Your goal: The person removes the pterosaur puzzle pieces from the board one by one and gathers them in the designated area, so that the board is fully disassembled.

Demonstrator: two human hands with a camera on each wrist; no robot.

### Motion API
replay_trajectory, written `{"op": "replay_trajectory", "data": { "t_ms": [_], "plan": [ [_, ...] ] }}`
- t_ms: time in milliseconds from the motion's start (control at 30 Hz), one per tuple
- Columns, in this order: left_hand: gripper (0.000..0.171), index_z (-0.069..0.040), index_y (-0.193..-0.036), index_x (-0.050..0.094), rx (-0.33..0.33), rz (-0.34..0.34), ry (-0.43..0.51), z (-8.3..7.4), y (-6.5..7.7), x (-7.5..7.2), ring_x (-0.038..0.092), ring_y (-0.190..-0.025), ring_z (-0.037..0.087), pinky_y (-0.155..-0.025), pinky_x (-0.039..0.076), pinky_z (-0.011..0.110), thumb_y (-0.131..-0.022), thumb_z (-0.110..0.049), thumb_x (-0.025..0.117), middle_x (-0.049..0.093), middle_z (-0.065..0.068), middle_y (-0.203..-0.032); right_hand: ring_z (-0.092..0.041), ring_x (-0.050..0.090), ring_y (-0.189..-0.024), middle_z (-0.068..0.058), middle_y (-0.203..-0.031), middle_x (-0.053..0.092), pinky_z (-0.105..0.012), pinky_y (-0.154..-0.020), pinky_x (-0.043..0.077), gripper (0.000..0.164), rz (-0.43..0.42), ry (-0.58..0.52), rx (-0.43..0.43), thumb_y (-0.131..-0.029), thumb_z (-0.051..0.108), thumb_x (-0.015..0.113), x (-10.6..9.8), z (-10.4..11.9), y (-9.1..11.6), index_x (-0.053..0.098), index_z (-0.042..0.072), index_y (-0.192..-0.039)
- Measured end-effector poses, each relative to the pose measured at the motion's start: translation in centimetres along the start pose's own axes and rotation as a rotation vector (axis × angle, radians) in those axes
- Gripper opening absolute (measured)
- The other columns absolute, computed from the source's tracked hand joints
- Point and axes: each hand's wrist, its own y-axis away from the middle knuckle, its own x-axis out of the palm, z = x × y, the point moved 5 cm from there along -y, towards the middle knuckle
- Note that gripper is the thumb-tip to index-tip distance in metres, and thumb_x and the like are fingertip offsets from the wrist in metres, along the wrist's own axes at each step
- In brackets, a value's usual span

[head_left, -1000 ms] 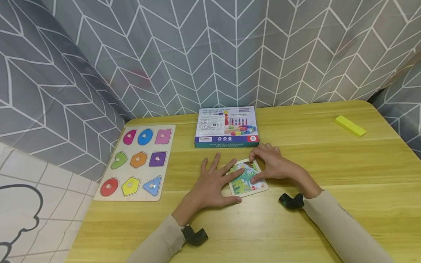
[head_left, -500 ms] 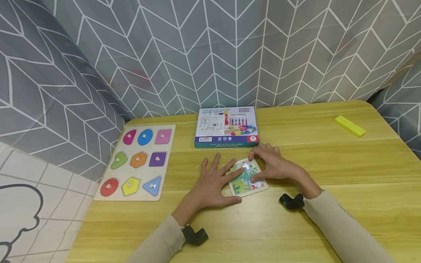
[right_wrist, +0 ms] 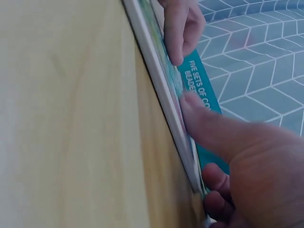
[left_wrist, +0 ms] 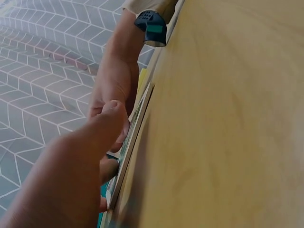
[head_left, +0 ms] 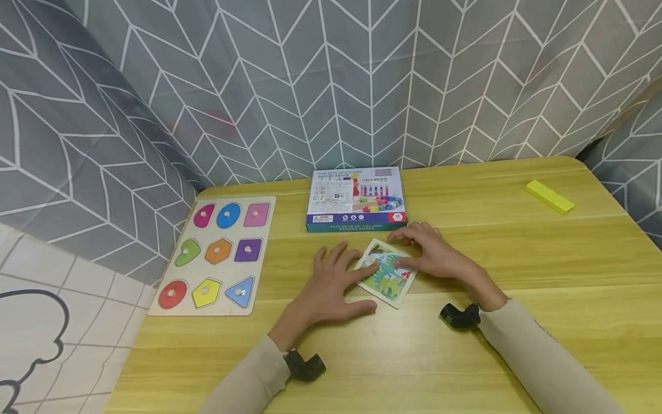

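A small square jigsaw puzzle [head_left: 388,279] with a green dinosaur picture and pale frame lies turned corner-up on the table. My left hand [head_left: 328,287] is spread at its left side, the index fingertip on the picture and the thumb off its lower edge. From the right, my right hand [head_left: 434,253] has its thumb on the picture and its fingers curled by the upper right edge. In the right wrist view, that thumb [right_wrist: 199,118] lies on the puzzle's face, with the fingers [right_wrist: 217,183] bent near its corner. Edge-on in the left wrist view, the puzzle [left_wrist: 130,137] sits low over the wood.
Beyond the hands stands a bead-set box [head_left: 357,201] on the wooden table [head_left: 465,368]. To the left lies a shape board [head_left: 217,256] with knobbed coloured pieces. A yellow block [head_left: 549,196] is at the far right, and a grey curtain [head_left: 362,86] hangs behind.
The puzzle has turned counterclockwise, its red patch rising on the right side. The right thumb and fingers have shifted slightly up, and the left fingers have drawn in a little.
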Motion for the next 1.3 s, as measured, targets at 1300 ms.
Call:
{"op": "replay_trajectory", "data": {
  "t_ms": [1300],
  "plan": [
    [0.05,-0.049,-0.152,0.039,0.05,0.028,0.011,0.6,0.0,-0.1,0.002,-0.159,0.041,-0.12,0.005,0.071,-0.103,-0.06,0.041,0.014,0.006,-0.173,-0.015,0.04,-0.088,0.0,-0.097,0.06,-0.037,-0.075,0.019,0.037,-0.085,0.076,-0.155,-0.091,0.024,0.077,2.2,1.6,-1.3,0.073,0.022,-0.128]
  ]
}}
